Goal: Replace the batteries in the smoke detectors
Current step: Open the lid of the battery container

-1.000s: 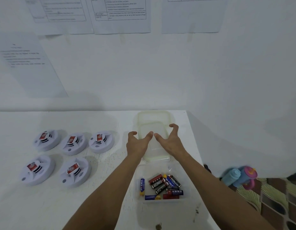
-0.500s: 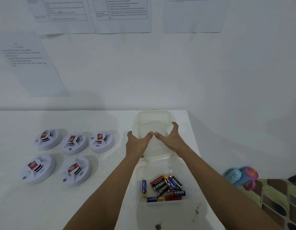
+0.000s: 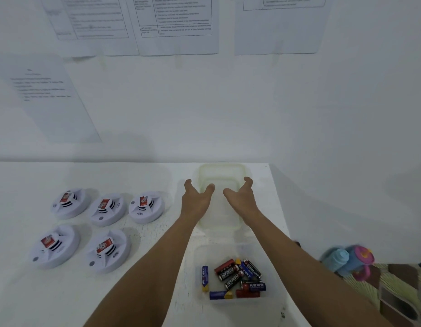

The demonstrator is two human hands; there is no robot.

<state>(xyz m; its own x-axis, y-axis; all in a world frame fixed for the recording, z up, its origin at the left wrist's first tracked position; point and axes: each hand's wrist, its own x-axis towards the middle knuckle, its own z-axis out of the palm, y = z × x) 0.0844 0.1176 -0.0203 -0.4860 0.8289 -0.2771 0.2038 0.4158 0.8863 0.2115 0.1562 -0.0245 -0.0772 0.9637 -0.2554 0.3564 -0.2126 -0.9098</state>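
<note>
Table (image 3: 134, 291): five detectors (image 3: 105, 250) sit left, untouched; lid (image 3: 222, 175) at the far right corner, tub of batteries (image 3: 237, 277) near me. Left hand (image 3: 196, 199) and right hand (image 3: 240, 197) are spread open over the lid, gripping nothing. I'd watch the forearms: a careless pull-back could knock the tub off the right edge.

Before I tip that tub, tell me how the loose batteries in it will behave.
The batteries are smooth cylinders lying loose and crisscrossed in the clear tub, so they will probably roll and slide toward the low side. The stacked ones will likely tumble off each other first. The tub's walls look low, so a steep tilt might spill some onto the table.
</note>
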